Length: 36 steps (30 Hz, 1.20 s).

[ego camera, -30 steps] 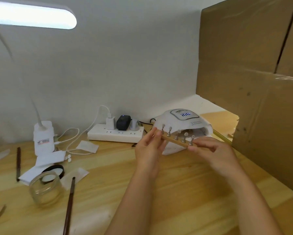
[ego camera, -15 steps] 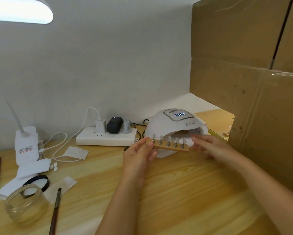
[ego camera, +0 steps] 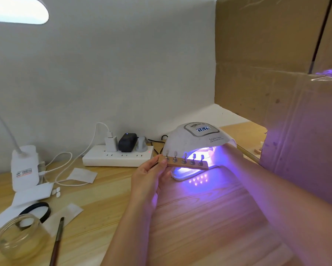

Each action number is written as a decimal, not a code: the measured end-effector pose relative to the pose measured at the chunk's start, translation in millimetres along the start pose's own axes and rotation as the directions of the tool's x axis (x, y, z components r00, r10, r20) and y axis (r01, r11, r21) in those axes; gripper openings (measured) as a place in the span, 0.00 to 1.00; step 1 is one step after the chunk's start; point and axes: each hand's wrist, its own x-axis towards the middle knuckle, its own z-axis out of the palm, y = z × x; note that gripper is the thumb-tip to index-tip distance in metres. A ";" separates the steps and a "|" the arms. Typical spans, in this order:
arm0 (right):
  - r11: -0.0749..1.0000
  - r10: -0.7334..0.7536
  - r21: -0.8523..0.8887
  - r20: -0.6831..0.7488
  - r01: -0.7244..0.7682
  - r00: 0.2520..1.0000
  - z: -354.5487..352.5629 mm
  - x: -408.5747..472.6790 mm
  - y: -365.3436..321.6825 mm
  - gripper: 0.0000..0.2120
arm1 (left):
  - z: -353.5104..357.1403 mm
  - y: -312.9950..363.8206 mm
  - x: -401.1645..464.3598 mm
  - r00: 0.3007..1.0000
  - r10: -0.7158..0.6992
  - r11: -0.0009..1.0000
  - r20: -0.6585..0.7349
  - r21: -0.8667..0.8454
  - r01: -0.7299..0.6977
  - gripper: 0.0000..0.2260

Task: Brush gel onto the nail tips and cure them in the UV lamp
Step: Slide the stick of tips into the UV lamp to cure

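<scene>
Nearest the camera, at 7 o'clock on the wooden counter (ego camera: 107, 212), a clear glass jar (ego camera: 20, 238) lies beside a brown-handled brush (ego camera: 57, 244). Just beyond them rest a black ring-shaped lid (ego camera: 38, 209) and several white paper wipes (ego camera: 31, 194).

At centre, the left hand (ego camera: 150, 176) reaches toward 12 o'clock. Its thumb and fingers (ego camera: 163, 162) pinch the left end of a wooden holder bar (ego camera: 188, 164), which is held roughly level in front of the lamp opening. Five nail tips (ego camera: 184, 155) stand upright on metal posts along the bar; the three rightmost are lit violet.

From 4 o'clock, the right forearm extends to the lamp. The right hand (ego camera: 223, 153) enters the right side of the opening and is washed out by the glow; whether its fingers are wide, narrow or holding anything cannot be determined.

The UV lamp (ego camera: 197, 140), a white dome with a lit digital display on top, sits at 1 o'clock from the left hand. It emits violet light that spills across the counter and onto the cardboard panel (ego camera: 276, 73) at 3 o'clock.

Farther back, at 11 o'clock, a white power strip (ego camera: 117, 159) carries a white charger, a black adapter and a grey plug. At 9 o'clock stands the white base of a desk lamp (ego camera: 24, 169), its lit head visible at the upper left. A pale wall closes the rear.
</scene>
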 end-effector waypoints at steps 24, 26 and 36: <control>0.964 0.111 0.264 -0.355 -0.014 0.928 6.5 -127.0 103.2 0.14 | 5.4 -6.1 -10.5 0.998 -0.016 0.999 0.062 0.033 0.014 0.13; 0.979 0.136 0.194 -0.352 -0.070 0.926 6.2 -128.6 107.3 0.14 | 5.9 -6.8 -12.7 0.997 0.006 0.995 0.081 0.094 -0.014 0.11; 0.986 0.167 0.052 -0.332 -0.159 0.929 11.7 -78.9 89.9 0.16 | 9.7 -7.7 -16.3 0.990 0.050 0.982 0.133 0.174 -0.073 0.10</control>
